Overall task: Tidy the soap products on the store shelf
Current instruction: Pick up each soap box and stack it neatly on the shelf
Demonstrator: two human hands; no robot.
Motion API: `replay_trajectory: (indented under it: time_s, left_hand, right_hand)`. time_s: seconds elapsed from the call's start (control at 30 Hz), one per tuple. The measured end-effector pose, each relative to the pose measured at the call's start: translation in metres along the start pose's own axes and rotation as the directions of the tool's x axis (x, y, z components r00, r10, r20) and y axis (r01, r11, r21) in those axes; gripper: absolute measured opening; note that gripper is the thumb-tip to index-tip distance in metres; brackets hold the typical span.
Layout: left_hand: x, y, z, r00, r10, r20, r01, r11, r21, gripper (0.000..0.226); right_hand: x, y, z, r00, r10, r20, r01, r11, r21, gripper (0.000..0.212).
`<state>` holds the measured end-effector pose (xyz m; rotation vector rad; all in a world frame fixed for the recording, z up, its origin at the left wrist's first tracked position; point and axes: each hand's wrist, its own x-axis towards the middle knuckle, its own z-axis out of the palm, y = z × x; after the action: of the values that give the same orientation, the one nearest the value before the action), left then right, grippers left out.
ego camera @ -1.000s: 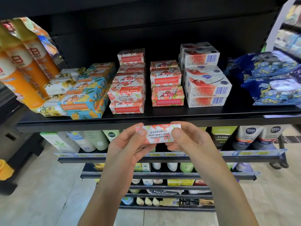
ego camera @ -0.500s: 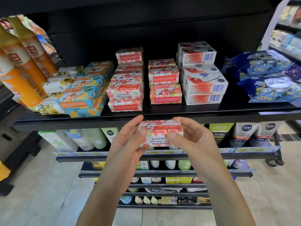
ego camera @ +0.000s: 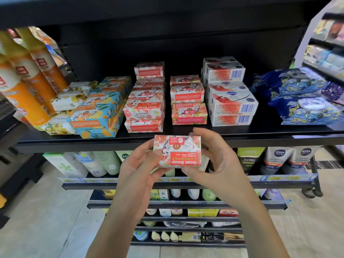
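Observation:
A red-and-white Goat Soap bar (ego camera: 177, 150) hangs in front of the black shelf's edge (ego camera: 74, 141), its big printed face towards me and upside down. My left hand (ego camera: 138, 165) grips its left end and my right hand (ego camera: 216, 161) grips its right end, thumb under the label. On the shelf behind stand two stacks of the same red soap (ego camera: 146, 105) (ego camera: 188, 103), a pile of blue-and-orange soap bars (ego camera: 98, 112), yellow-flowered bars (ego camera: 68, 101) and white-and-red boxed soaps (ego camera: 229, 97).
Orange bottles (ego camera: 28, 86) lean at the shelf's left end. Blue patterned packs (ego camera: 305, 97) fill its right end. Lower shelves hold tubes and bottles, among them Nivea tubes (ego camera: 279, 157). A second rack (ego camera: 327, 45) stands at the far right. Beige floor lies below.
Both hands have lifted the soap bar closer to the shelf edge and turned it, so its large printed face now shows instead of the narrow side.

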<state>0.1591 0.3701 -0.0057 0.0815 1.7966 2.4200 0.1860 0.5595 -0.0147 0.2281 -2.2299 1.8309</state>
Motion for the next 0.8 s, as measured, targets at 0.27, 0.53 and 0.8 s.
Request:
replay_trajectory:
  time_s: [0.27, 0.53, 0.8]
  left_hand:
    - [0.004, 0.007, -0.002, 0.997, 0.076, 0.013, -0.076, 0.997, 0.02, 0.05]
    - [0.023, 0.03, -0.028, 0.941, 0.338, 0.012, -0.298, 0.811, 0.503, 0.044]
    - [0.055, 0.009, -0.071, 0.856, 0.483, 0.183, -0.317, 0.211, 0.925, 0.04]
  right_hand:
    - [0.028, -0.014, 0.01, 0.949, -0.267, 0.169, 0.313, 0.728, -0.609, 0.079]
    - [0.065, -0.046, -0.012, 0.95, -0.255, 0.178, 0.306, 0.658, -0.688, 0.074]
    - [0.127, -0.056, -0.03, 0.972, -0.119, 0.204, 0.236, 0.439, -0.867, 0.078]
